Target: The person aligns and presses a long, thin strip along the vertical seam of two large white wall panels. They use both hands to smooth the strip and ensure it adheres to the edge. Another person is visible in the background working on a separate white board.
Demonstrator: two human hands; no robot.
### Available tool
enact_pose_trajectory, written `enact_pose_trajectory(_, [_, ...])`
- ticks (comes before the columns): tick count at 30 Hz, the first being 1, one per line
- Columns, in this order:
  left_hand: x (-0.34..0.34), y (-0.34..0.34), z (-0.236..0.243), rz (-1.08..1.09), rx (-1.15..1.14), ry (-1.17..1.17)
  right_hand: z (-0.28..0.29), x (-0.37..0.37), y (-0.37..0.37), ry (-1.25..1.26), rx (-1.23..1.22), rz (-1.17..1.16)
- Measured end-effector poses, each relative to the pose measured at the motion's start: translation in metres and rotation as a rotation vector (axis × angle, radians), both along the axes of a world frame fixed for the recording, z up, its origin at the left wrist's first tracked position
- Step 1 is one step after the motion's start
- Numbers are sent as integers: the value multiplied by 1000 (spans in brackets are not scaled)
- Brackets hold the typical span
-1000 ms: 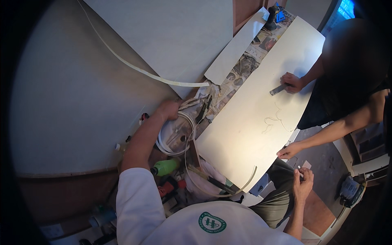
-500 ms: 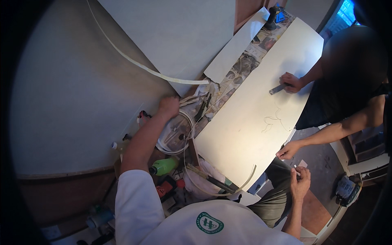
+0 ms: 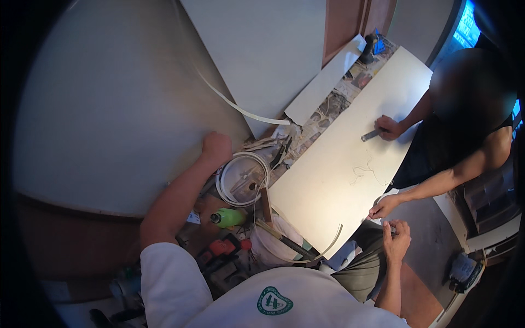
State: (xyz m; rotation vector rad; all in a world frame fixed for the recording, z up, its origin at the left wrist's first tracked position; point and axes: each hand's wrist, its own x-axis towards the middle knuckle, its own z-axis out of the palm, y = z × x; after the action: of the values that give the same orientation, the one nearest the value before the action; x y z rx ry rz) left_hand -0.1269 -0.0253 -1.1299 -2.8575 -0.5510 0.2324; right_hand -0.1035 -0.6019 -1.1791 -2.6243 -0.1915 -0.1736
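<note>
- Left hand [image 3: 216, 148] closed in a fist, knuckles against the large grey panel [image 3: 109, 109], at about 10 o'clock from the frame centre; what sits inside the fist, if anything, not visible.
- Just at 4 o'clock of that fist, a coil of white edge strip [image 3: 242, 179], lying flat among clutter on the bench [image 3: 322, 117].
- Right hand [image 3: 396, 240] low at 4 o'clock, fingers curled and pinched together on something small; too small to tell what.
- Long white board [image 3: 350, 158] lying slantwise across the bench, running from 5 o'clock up to 1 o'clock, with a thin scribble of thread or wire near its middle.
- Loose curved white strip [image 3: 306, 257] hanging off the near end of the board at 5 o'clock.
- Another long white strip [image 3: 240, 109] arching across the upright light panel [image 3: 262, 49] at 12 o'clock.
- Green bottle [image 3: 228, 217] on its side at 7 o'clock of the coil; red power tool [image 3: 221, 249] just below it.
- Pliers [image 3: 281, 153] with dark handles between the coil and the board.
- A co-worker at 2 o'clock: one hand [image 3: 389, 127] pressing a small grey tool [image 3: 371, 134] on the board, other hand [image 3: 384, 206] resting at the board's edge, near the right hand.
</note>
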Motion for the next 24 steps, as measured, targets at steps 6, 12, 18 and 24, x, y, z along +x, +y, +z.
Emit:
enact_pose_trajectory(6, [-25, -2, 48, 146, -87, 64, -5, 5, 8, -39, 34, 24])
enact_pose_trajectory(12, [-52, 12, 91, -10, 40, -496, 0, -3, -13, -33, -81, -79])
enact_pose_trajectory(18, [1, -6, 231, 215, -255, -1117, -6, -9, -11, 17, -19, -188])
enact_pose_trajectory(24, [54, 54, 280, -146, -632, -1710, -9, -10, -6, 20, 48, -174])
